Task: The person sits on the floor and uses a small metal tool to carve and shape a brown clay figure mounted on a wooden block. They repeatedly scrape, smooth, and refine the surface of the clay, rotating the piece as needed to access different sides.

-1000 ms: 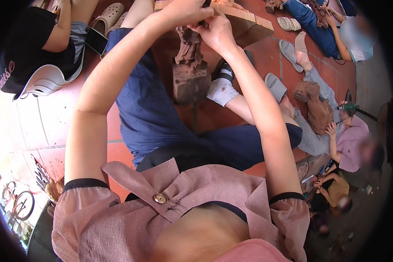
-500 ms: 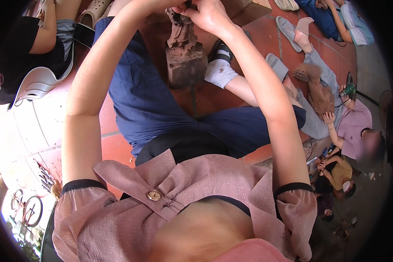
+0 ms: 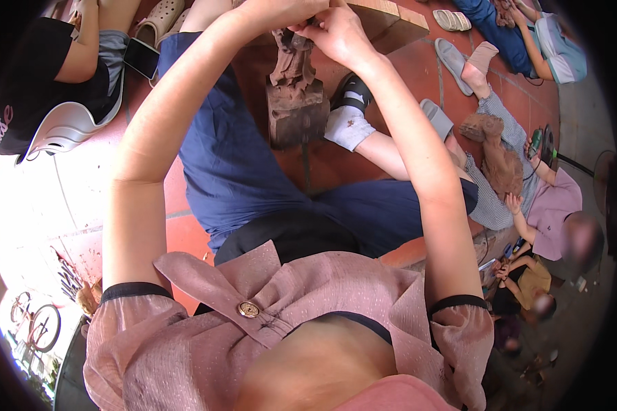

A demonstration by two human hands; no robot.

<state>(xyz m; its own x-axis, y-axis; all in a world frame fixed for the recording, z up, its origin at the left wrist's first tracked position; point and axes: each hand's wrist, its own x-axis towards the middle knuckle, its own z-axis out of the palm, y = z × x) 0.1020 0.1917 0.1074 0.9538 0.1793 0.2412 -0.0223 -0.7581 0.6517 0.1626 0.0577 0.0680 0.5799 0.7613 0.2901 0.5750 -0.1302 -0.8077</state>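
A brown carved wooden figure on a block-shaped base [image 3: 297, 113] stands on the tiles between my legs. Both my hands are together at its upper end, where the top edge of the picture cuts them off. My left hand [image 3: 291, 8] reaches across from the left over the carving, its fingers mostly hidden. My right hand [image 3: 336, 33] is close against it, fingers curled in beside the carving's upper part. What they close on cannot be made out.
A large wooden block [image 3: 391, 24] lies beyond my right hand. At the left sits a person in black with a grey-white cap [image 3: 68, 130] and a phone [image 3: 142, 58]. To the right, a person in pink holds a green power tool [image 3: 535, 142] by another wooden carving [image 3: 502, 161].
The whole view has shifted slightly, so the carving and hands appear a little lower. My left hand has moved right, further across the carving's top, and its fingers are now hidden.
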